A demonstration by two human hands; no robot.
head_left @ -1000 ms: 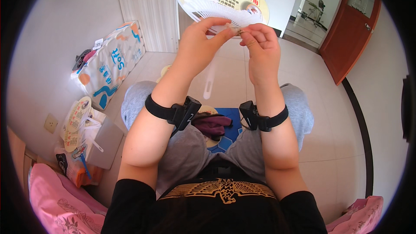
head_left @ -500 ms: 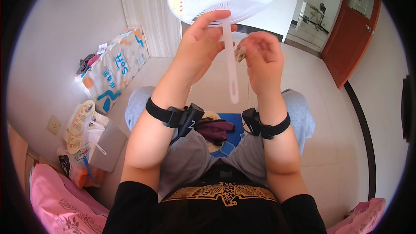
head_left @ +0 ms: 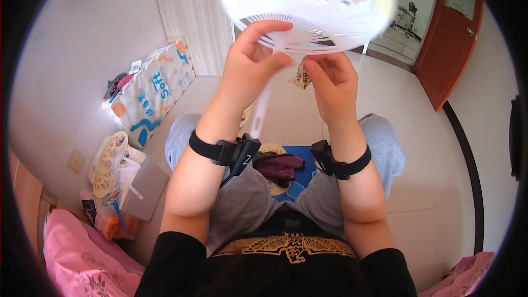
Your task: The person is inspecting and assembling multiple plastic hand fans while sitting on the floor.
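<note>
A round plastic hand fan (head_left: 302, 19), with white ribs and a printed yellowish face, is held up at the top of the view. My left hand (head_left: 242, 71) grips it at the neck, thumb in front, and the white handle slants down to the left past the wrist. Close beside it, my right hand (head_left: 336, 88) pinches a small crumpled scrap of printed paper (head_left: 301, 78) between thumb and fingers. Its fingertips reach the fan's lower rim; whether they touch it I cannot tell.
Dark red cloth (head_left: 279, 168) lies on a blue surface (head_left: 302, 157) between my knees. At left stand a large wrapped pack (head_left: 151, 96) and a pale box (head_left: 148, 187) with more fans (head_left: 110, 162) by it. A reddish-brown door (head_left: 448, 60) stands ajar at right.
The fan has tilted and turned, its handle swinging to the left and its face shifting right. My right hand has come slightly lower, still pinching the paper scrap.
</note>
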